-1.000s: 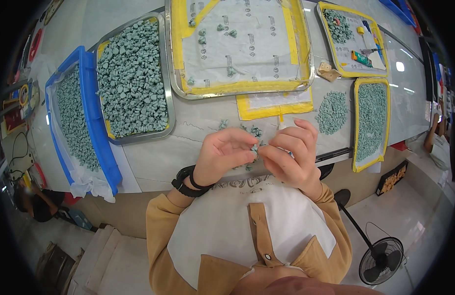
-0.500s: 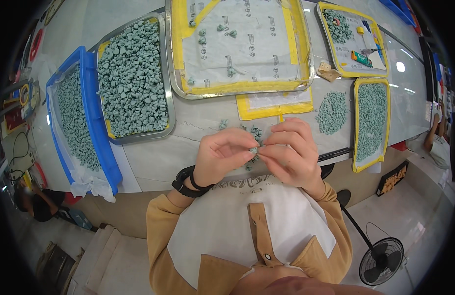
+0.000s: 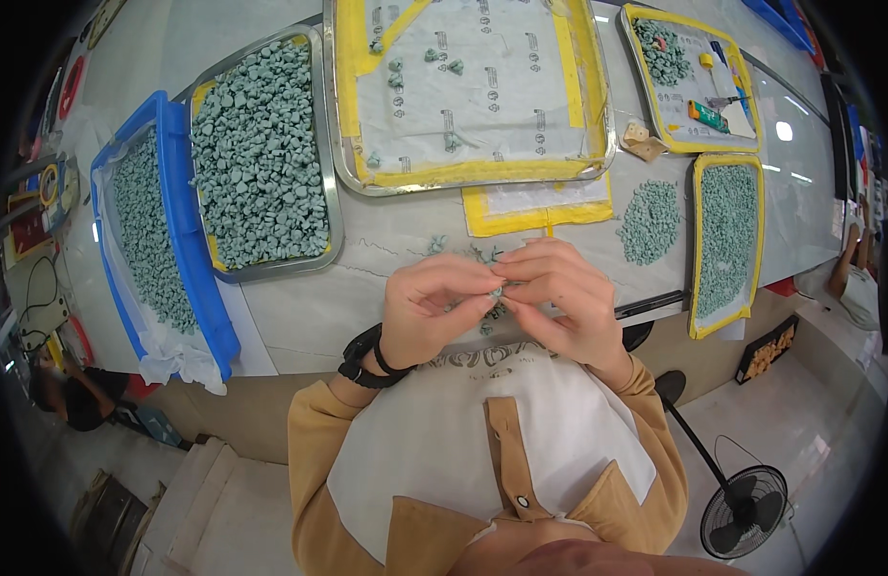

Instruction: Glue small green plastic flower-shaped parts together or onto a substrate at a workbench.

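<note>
My left hand (image 3: 430, 302) and my right hand (image 3: 564, 300) meet fingertip to fingertip over the near edge of the table. Between their pinched fingers is a small grey-green piece (image 3: 497, 292), mostly covered by the fingertips. Its exact kind is too small to make out. Several similar grey-green pieces (image 3: 437, 244) lie on the table just beyond and beneath the hands, partly hidden by them. A black watch (image 3: 360, 356) is on my left wrist.
Left stand a blue tray (image 3: 200, 240) and a metal tray (image 3: 336, 206) full of green pieces. A large yellow-taped tray (image 3: 482, 177) lies ahead. To the right are a loose pile (image 3: 648, 223), a yellow-edged tray (image 3: 695, 240), and another tray (image 3: 689, 146) with tools. A fan (image 3: 744, 511) stands lower right.
My fingers have shifted slightly around the small piece, the left fingertips closing nearer to the right ones. The trays and piles stay as they were.
</note>
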The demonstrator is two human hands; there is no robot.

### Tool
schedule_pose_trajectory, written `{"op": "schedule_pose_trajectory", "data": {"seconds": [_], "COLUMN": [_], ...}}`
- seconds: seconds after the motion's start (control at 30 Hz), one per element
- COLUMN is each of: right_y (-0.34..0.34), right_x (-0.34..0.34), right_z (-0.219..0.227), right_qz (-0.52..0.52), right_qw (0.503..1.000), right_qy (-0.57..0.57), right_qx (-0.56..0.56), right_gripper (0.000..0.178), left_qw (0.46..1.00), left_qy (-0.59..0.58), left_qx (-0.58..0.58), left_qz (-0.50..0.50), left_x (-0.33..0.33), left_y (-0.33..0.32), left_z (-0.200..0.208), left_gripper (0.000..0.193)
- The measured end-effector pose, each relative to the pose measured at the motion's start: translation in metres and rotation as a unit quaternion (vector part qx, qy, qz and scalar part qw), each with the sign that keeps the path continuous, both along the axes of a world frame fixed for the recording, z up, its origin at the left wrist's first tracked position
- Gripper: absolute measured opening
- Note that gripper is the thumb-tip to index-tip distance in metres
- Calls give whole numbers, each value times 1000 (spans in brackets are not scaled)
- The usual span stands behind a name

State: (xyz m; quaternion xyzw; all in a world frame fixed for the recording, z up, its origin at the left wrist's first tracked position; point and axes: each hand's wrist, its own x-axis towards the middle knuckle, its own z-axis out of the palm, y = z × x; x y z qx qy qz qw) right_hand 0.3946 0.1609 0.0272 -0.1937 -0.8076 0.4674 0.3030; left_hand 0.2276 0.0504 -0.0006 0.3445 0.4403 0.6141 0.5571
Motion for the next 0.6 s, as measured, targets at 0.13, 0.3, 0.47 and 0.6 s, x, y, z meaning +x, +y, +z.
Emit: {"op": "schedule_pose_trajectory", "data": {"seconds": [0.13,0.3,0.47,0.6], "right_y": [-2,-4,-3,12], "right_x": [-4,-7,-5,5], "right_z": [-4,-7,-13,-10], "right_qz": [10,-4,9,14], "right_qw": [1000,1000,999,999], "right_qy": [19,18,16,27], "right_qx": [2,17,29,43], "right_gripper": [18,19,17,17], "left_qw": [999,999,998,998], "left_qy": [-47,-39,-52,-12], "left_qx": [1,-36,-33,-56], "left_qz": [1,6,20,20], "left_x": [0,2,3,-20], "left_y": [-2,-1,-3,12], "left_z": [-6,-3,-2,5], "left_gripper": [22,22,19,35]}}
